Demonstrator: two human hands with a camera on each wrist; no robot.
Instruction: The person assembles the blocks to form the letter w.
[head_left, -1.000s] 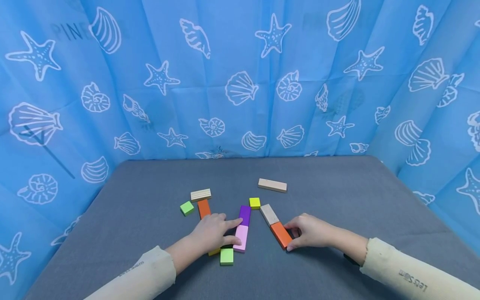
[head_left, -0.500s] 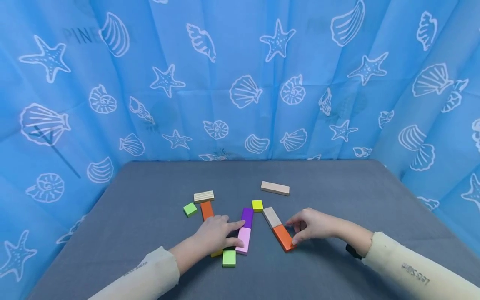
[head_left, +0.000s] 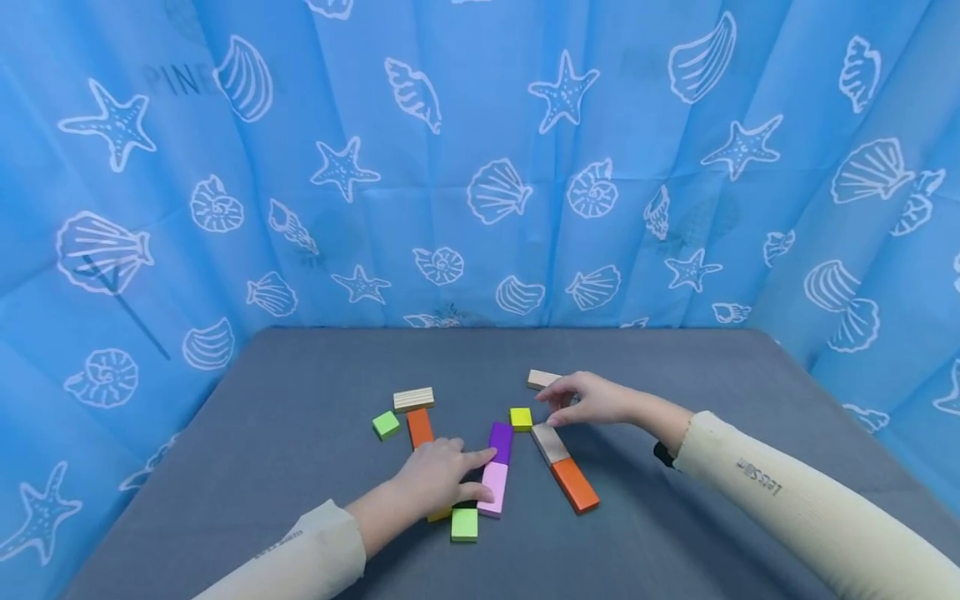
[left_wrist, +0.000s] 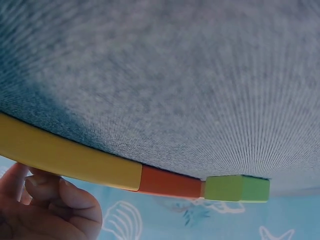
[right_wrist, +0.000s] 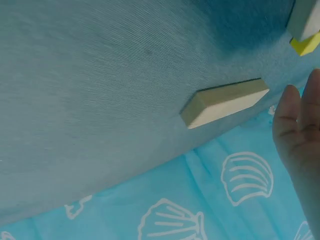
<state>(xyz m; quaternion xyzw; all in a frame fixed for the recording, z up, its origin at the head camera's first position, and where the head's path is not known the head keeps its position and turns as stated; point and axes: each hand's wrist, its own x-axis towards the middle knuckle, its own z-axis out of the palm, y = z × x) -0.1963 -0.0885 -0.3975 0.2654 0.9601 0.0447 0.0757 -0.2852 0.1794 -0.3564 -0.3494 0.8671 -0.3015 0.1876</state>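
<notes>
My left hand (head_left: 429, 482) rests over the left group of blocks. Its index finger touches the purple block (head_left: 501, 440) and its thumb lies on the pink block (head_left: 496, 487). Partly under that hand are an orange-red block (head_left: 421, 427), a long yellow block (left_wrist: 70, 155) and a black block (head_left: 467, 504). My right hand (head_left: 596, 400) hovers with bent fingers and nothing visible in them. It is between a far pale wooden block (head_left: 542, 379), partly hidden behind it, and a greyish wooden block (head_left: 551, 445), which meets an orange block (head_left: 576, 487) end to end.
A yellow square block (head_left: 521, 419) sits between the purple and greyish blocks. One green block (head_left: 464, 526) lies nearest the front. Another green block (head_left: 386, 425) and a striped wooden block (head_left: 413, 400) lie back left. A blue curtain (head_left: 487, 242) stands behind the table.
My right hand has left the orange block's side and moved away from me, toward the far wooden block. My left hand stays on the purple and pink blocks. The head view has shifted slightly.
</notes>
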